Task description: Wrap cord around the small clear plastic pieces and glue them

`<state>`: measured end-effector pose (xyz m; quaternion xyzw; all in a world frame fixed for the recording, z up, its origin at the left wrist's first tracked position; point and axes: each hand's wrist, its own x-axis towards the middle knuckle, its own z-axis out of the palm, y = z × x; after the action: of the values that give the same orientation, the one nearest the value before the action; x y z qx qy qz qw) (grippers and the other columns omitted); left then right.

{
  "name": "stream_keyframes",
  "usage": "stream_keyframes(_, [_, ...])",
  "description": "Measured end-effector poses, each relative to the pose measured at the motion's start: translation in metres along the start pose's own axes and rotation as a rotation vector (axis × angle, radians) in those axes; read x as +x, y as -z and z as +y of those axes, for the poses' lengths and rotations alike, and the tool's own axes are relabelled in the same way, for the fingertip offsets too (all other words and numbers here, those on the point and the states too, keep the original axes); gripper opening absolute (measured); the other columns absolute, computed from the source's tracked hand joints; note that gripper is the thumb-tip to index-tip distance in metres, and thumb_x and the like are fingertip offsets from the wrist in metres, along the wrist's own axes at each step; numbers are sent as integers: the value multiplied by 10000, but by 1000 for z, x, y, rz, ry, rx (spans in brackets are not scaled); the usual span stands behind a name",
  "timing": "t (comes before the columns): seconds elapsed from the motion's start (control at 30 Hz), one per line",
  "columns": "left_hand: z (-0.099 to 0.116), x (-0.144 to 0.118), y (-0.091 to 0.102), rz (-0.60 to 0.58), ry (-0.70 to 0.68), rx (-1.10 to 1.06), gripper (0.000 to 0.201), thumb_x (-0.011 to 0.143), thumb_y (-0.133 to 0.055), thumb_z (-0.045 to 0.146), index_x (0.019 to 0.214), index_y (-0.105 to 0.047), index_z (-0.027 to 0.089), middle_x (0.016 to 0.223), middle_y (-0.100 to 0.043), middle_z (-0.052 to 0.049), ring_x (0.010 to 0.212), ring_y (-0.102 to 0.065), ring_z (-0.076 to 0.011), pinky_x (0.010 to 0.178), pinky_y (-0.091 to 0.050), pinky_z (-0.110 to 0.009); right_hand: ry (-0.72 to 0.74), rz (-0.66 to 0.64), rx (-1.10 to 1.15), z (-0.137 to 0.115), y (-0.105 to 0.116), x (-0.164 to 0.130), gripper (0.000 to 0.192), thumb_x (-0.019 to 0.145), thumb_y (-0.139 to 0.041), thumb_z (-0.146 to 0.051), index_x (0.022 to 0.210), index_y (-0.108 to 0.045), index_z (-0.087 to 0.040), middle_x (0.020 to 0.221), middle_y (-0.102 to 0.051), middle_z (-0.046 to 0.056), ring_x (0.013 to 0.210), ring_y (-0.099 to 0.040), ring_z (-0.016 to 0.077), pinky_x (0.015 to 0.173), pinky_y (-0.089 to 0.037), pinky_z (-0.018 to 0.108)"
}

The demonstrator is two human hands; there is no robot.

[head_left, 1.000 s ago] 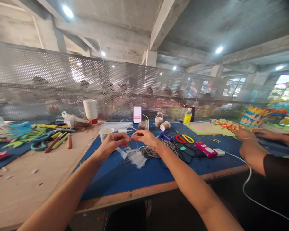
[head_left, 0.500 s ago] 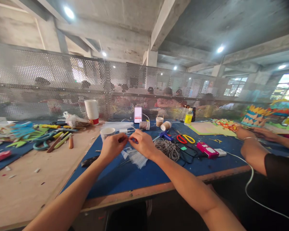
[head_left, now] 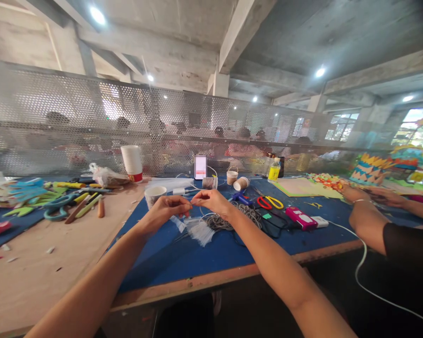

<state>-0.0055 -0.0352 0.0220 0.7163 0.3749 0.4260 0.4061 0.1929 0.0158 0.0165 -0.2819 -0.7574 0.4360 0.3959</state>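
Observation:
My left hand (head_left: pixel 169 209) and my right hand (head_left: pixel 211 203) meet fingertip to fingertip above the blue mat (head_left: pixel 162 272). Both are pinched closed; whatever lies between the fingers is too small to make out. Below them a bundle of clear, thin plastic strips (head_left: pixel 201 232) rests on the mat. A coil of grey cord (head_left: pixel 245 217) lies just right of my right hand, partly behind its wrist. Close behind my left hand stands a white paper cup (head_left: pixel 155 193). A spool of cord (head_left: pixel 209 182) sits farther back, in front of a propped-up phone (head_left: pixel 200 168).
To the right lie scissors with red and yellow handles (head_left: pixel 270 202), a blue glue gun (head_left: pixel 242 198) and a pink device (head_left: pixel 301 218) with a white cable. Tools, including teal-handled scissors (head_left: pixel 58 207), lie left. A stack of paper cups (head_left: pixel 131 163) stands behind. A co-worker's arm (head_left: pixel 368 218) reaches in at right.
The fingers of both hands have straightened somewhat, and the fingertips have come together. The whole view has shifted slightly. The strips and cord stay where they lay.

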Motion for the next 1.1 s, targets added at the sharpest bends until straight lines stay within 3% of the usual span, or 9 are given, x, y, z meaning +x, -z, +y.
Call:
stream_keyframes(0.1, [-3,2,-1,112,32,-94,190,753,-704,351,789,-711,165,688,-672,-28,609,-541,-131,591,-405,-241,89,70,-44,1,-6,0,228,780,-696,-359,832,-690,-138,798,-680,31,730,-592,133,718,-452,254])
stream_keyframes(0.27, [-7,4,-4,279,5,2,210,738,-702,366,754,-696,156,638,-655,-18,567,-525,-129,554,-387,-239,277,238,-460,-3,-19,-8,154,846,-641,-313,818,-691,-170,764,-594,8,666,-517,107,641,-402,221])
stream_keyframes(0.5, [-9,0,-10,395,-78,509,183,782,-586,328,754,-696,184,618,-642,-5,564,-527,-149,544,-343,-251,373,221,-774,-9,-27,-18,97,888,-606,-261,907,-685,-208,835,-549,0,695,-519,95,633,-377,209])
stream_keyframes(0.63, [-13,1,-10,326,-102,723,183,786,-561,309,726,-695,201,600,-622,-4,567,-518,-155,553,-322,-260,358,191,-817,-8,-24,-18,100,884,-621,-266,930,-692,-212,896,-567,12,740,-547,103,643,-378,218])
stream_keyframes(0.73, [-17,3,-7,189,-85,662,189,790,-568,309,693,-685,198,582,-622,-5,553,-509,-154,556,-332,-266,318,186,-737,-6,-17,-14,94,855,-663,-285,887,-708,-210,872,-569,10,733,-546,104,654,-386,223])
stream_keyframes(0.87, [-15,5,-4,7,-39,346,177,791,-621,340,744,-696,186,640,-673,-24,613,-561,-168,590,-383,-268,162,120,-444,-4,-5,-7,134,787,-723,-309,813,-726,-178,781,-589,8,675,-524,105,639,-394,233])
stream_keyframes(1.0, [-8,2,-6,-12,5,65,185,773,-679,356,779,-707,174,670,-678,-34,610,-552,-151,593,-403,-261,-37,8,-51,-4,4,-2,204,756,-726,-342,814,-709,-148,718,-622,6,633,-501,101,600,-376,228])
stream_keyframes(1.1, [-5,0,-8,24,22,-78,183,762,-708,359,767,-710,175,679,-672,-26,608,-535,-129,600,-404,-245,-127,-37,97,-3,6,-2,205,733,-732,-338,808,-699,-150,697,-601,-7,600,-447,86,553,-326,213])
